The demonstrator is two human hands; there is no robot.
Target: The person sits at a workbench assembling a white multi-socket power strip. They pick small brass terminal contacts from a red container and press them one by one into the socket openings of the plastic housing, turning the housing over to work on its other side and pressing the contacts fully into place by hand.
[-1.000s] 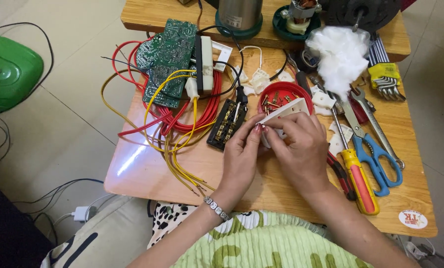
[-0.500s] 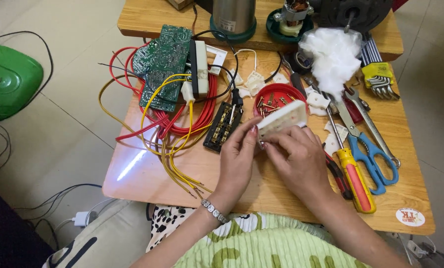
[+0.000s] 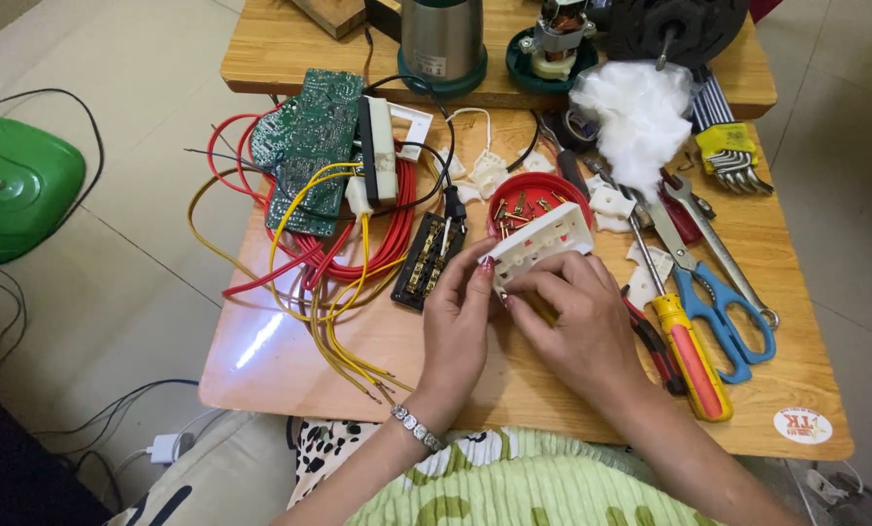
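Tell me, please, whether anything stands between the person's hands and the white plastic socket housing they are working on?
Nothing visible does. The left hand and the right hand both grip the white socket housing directly, holding it over the wooden table, just in front of the red dish of small metal parts.

Around the red bowl (image 3: 536,198) of screws: a green circuit board (image 3: 309,146) to its left, white stuffing (image 3: 639,109) above right, blue-handled scissors (image 3: 717,310) and a yellow-and-red screwdriver (image 3: 687,353) to its right.
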